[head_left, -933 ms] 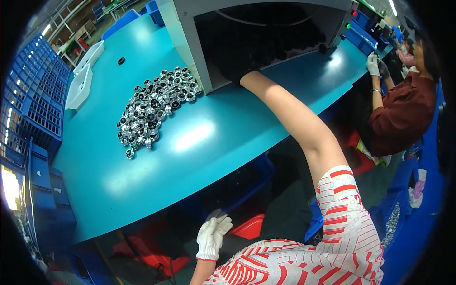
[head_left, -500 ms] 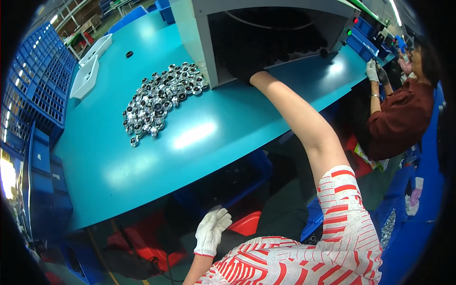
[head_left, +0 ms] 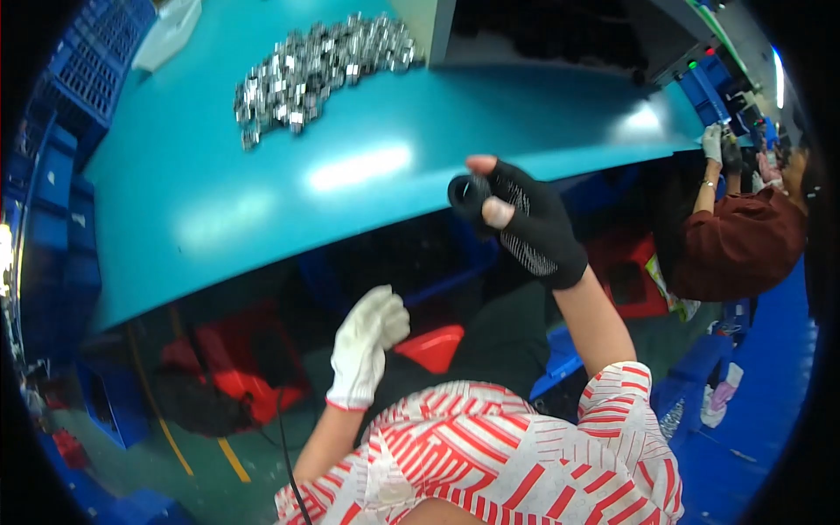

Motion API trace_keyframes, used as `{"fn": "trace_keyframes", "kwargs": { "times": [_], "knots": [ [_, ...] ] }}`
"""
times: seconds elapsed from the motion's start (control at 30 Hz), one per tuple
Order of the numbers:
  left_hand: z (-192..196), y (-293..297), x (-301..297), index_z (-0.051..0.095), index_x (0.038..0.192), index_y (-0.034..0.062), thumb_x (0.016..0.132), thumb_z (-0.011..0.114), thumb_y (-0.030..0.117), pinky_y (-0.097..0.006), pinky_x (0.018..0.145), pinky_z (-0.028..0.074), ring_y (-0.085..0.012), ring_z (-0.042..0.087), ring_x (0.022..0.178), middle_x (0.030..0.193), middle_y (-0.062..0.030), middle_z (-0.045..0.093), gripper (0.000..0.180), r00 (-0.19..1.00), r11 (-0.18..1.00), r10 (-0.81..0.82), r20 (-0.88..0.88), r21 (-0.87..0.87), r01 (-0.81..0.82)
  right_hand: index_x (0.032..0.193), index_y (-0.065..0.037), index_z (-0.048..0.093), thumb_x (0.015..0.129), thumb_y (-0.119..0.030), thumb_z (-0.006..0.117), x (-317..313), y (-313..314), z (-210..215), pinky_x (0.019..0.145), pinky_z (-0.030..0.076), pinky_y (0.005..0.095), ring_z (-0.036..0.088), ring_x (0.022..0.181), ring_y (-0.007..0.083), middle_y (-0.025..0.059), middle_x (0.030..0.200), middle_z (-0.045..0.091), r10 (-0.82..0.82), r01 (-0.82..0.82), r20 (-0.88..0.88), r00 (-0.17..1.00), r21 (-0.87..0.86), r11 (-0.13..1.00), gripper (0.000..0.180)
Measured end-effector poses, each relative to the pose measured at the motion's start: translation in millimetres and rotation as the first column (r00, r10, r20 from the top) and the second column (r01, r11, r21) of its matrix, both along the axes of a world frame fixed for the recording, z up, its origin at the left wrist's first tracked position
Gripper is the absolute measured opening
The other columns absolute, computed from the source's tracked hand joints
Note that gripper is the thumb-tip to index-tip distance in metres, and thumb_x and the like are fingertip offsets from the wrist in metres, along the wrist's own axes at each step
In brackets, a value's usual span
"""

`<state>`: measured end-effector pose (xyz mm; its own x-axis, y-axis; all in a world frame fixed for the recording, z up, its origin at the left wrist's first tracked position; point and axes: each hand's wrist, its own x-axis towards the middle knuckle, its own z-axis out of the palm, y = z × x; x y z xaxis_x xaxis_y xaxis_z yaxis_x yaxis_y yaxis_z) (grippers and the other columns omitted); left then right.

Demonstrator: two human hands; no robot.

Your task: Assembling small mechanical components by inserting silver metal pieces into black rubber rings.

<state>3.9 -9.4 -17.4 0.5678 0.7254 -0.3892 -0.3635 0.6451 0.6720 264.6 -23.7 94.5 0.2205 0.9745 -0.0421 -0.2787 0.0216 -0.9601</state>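
My right hand (head_left: 525, 223), in a black fingerless glove, is closed on a black ring-shaped part (head_left: 469, 194) just above the table's near edge. The part is round with a dark hollow middle; its thumb and one fingertip show bare. My left hand (head_left: 371, 334), in a white knitted glove, hangs lower, in front of my body and short of the table. Its fingers are bent and pressed together, and nothing shows in them. Many shiny metal parts (head_left: 306, 74) lie heaped on the blue-green table (head_left: 236, 206), beyond both hands.
A grey open-fronted machine housing (head_left: 542, 35) stands at the far side. Blue crates (head_left: 87, 66) stack up at the left, near a white tray (head_left: 168, 33). Below the table's edge is a red stool-like thing (head_left: 429, 347). At right sits another person (head_left: 739, 245), at work.
My right hand has come out of the machine housing toward me, with the black ring-shaped part in it. My left hand stays low. The whole view has tilted downward.
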Motion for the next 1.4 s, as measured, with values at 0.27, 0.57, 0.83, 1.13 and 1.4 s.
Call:
{"fn": "trace_keyframes", "kwargs": {
  "times": [0.27, 0.57, 0.83, 1.13, 1.4],
  "knots": [
    [52, 9, 19, 0.032, 0.14, -0.0016, 0.078, 0.063, -0.009, -0.033, 0.097, 0.043, -0.0211, 0.054, 0.113, 0.133, -0.0157, 0.047, 0.07, 0.975, 0.953, -0.206, -0.077, 0.212, 0.218, 0.134, -0.001, 0.043, 0.087, -0.011, 0.064, -75, -46, -87, 0.092, 0.046, 0.0306, 0.055, 0.111, 0.018, 0.0105, 0.122, 0.056, 0.13, -0.257, -0.481, 0.867, -0.209, 0.943, 0.053],
    [20, -12, -7, 0.038, 0.135, -0.0033, 0.076, 0.066, -0.009, -0.033, 0.094, 0.049, -0.0218, 0.06, 0.108, 0.121, -0.0163, 0.059, 0.065, 0.942, 0.854, 0.064, -0.33, 0.506, 0.12, 0.133, 0.001, 0.044, 0.09, -0.011, 0.059, -104, -47, -107, 0.092, 0.045, 0.03, 0.054, 0.111, 0.0182, 0.0104, 0.123, 0.056, 0.156, -0.342, -0.561, 0.813, -0.244, 0.908, 0.047],
    [20, -11, -10, 0.039, 0.136, -0.0024, 0.078, 0.065, -0.008, -0.033, 0.093, 0.049, -0.022, 0.061, 0.106, 0.119, -0.0173, 0.06, 0.064, 0.959, 0.902, 0.063, -0.277, 0.426, 0.064, 0.127, 0.0, 0.051, 0.09, -0.01, 0.059, -106, -45, -104, 0.088, 0.046, 0.0286, 0.057, 0.104, 0.0163, 0.0093, 0.118, 0.059, 0.145, -0.302, -0.436, 0.888, -0.316, 0.899, 0.039],
    [5, 3, -18, 0.04, 0.134, -0.001, 0.088, 0.056, 0.001, -0.034, 0.096, 0.047, -0.023, 0.056, 0.111, 0.123, -0.0152, 0.05, 0.049, 0.999, 0.996, -0.053, -0.008, -0.072, 0.052, 0.119, -0.003, 0.057, 0.082, -0.006, 0.065, -107, -34, -98, 0.079, 0.05, 0.0302, 0.061, 0.09, 0.022, 0.0128, 0.102, 0.06, 0.2, -0.297, 0.683, 0.703, 0.026, 0.955, 0.038],
    [1, 5, -20, 0.04, 0.133, -0.0009, 0.082, 0.071, 0.013, -0.037, 0.087, 0.055, -0.0288, 0.059, 0.106, 0.122, -0.0163, 0.053, 0.061, 0.961, 0.987, -0.002, 0.275, -0.153, 0.045, 0.115, -0.004, 0.058, 0.076, -0.009, 0.071, -116, -36, -99, 0.078, 0.051, 0.0335, 0.061, 0.094, 0.0265, 0.0158, 0.114, 0.053, 0.062, -0.106, 0.625, 0.778, 0.034, 0.994, 0.041]
  ]
}}
